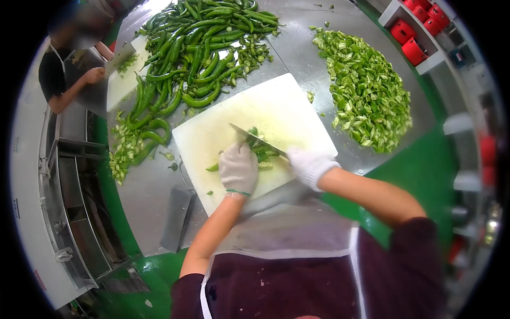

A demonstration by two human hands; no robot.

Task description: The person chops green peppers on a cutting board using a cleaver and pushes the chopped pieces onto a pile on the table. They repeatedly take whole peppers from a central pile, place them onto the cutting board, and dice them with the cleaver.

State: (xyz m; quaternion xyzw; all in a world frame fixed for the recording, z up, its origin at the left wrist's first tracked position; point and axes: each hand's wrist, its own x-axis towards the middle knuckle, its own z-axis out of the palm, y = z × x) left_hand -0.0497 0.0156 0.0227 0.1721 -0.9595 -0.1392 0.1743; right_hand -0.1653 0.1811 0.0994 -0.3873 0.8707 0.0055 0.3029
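My right hand [310, 166], in a white knit glove, is wrapped round the handle of a knife [264, 142]. Its blade points up and left across the white cutting board [300, 111]. Beside the blade my left hand [237, 167], also gloved, is closed over a long green pepper; the tip of this green pepper [213, 167] pokes out on the left, while the part under the fingers is hidden. Cut pepper pieces [263, 154] lie between the two hands, by the blade.
Whole green peppers [204, 37] are heaped at the back left. A large pile of chopped pepper [366, 87] lies on the steel table [289, 32] at right. A co-worker [66, 64] with a cleaver [120, 58] stands at far left. A grey block-like object [178, 218] lies near the front edge.
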